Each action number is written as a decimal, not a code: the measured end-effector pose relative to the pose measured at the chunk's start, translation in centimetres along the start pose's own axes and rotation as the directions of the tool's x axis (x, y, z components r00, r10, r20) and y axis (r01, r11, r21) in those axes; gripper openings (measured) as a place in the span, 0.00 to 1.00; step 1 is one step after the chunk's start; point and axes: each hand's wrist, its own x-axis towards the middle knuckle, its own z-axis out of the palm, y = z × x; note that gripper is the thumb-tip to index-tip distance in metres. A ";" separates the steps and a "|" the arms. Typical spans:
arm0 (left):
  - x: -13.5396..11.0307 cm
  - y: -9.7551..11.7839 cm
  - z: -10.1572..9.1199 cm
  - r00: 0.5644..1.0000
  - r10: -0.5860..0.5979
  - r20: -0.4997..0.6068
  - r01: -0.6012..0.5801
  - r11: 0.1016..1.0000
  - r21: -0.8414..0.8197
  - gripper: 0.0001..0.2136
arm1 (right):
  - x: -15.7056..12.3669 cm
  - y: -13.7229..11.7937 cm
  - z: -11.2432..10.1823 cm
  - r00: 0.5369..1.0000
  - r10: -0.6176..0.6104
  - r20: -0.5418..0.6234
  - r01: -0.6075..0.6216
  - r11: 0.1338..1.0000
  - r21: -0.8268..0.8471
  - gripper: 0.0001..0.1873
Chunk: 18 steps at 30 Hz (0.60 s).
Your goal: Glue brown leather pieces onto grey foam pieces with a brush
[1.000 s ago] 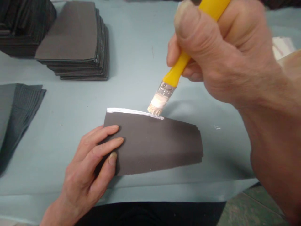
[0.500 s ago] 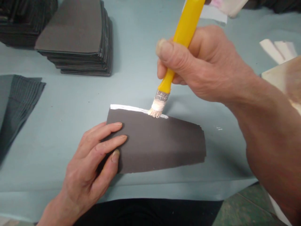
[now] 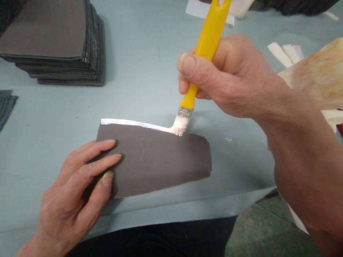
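My right hand [image 3: 214,75] is closed round the yellow handle of a paintbrush [image 3: 211,32]. Its bristles, coated in something white, touch the top edge of a dark grey tapered panel [image 3: 160,160]. A white strip [image 3: 125,122] runs along that edge from the panel's left corner to the bristles. On the panel's left end rests my left hand [image 3: 83,178], fingers stretched out and apart, pressing it flat against the table. The panel's lower left part is hidden under this hand.
A tall stack of similar dark panels [image 3: 53,35] stands at the upper left, with more layered pieces [image 3: 6,107] below it. White strips [image 3: 285,53] and a stained yellowish board [image 3: 321,75] lie to the right. The pale blue-green table covering [image 3: 139,67] ends near my body.
The brush has moved rightward along the panel's top edge, and the white strip behind it is longer. The view has shifted to the right. My left hand keeps its place on the panel.
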 end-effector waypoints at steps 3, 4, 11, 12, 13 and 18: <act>0.2 -0.1 0.2 1.000 0.013 0.001 -0.013 1.000 -0.001 0.30 | -0.6 0.1 -0.7 0.999 -0.033 0.021 0.034 0.999 -0.035 0.21; 0.2 -0.1 0.2 1.000 0.013 0.006 -0.013 1.000 -0.002 0.30 | -0.8 0.1 -0.9 0.999 -0.034 0.032 0.036 0.998 -0.055 0.21; 0.1 0.2 0.2 0.999 -0.034 -0.003 0.034 0.999 0.023 0.26 | -2.1 -0.4 -1.6 1.000 -0.014 0.011 0.015 0.993 -0.116 0.21; 0.2 0.3 0.2 0.999 -0.032 -0.001 0.032 0.999 0.029 0.25 | -2.2 -0.5 -1.7 1.000 0.001 0.001 -0.001 0.992 -0.125 0.21; 0.2 0.4 0.1 1.000 -0.029 -0.007 0.029 0.999 0.033 0.25 | -2.4 -0.5 -1.8 1.000 0.013 -0.008 -0.014 0.991 -0.131 0.22; 0.5 0.4 0.1 1.000 -0.021 -0.021 0.021 0.999 0.046 0.23 | -3.5 -0.3 -2.7 1.000 0.024 0.003 -0.023 0.988 -0.153 0.21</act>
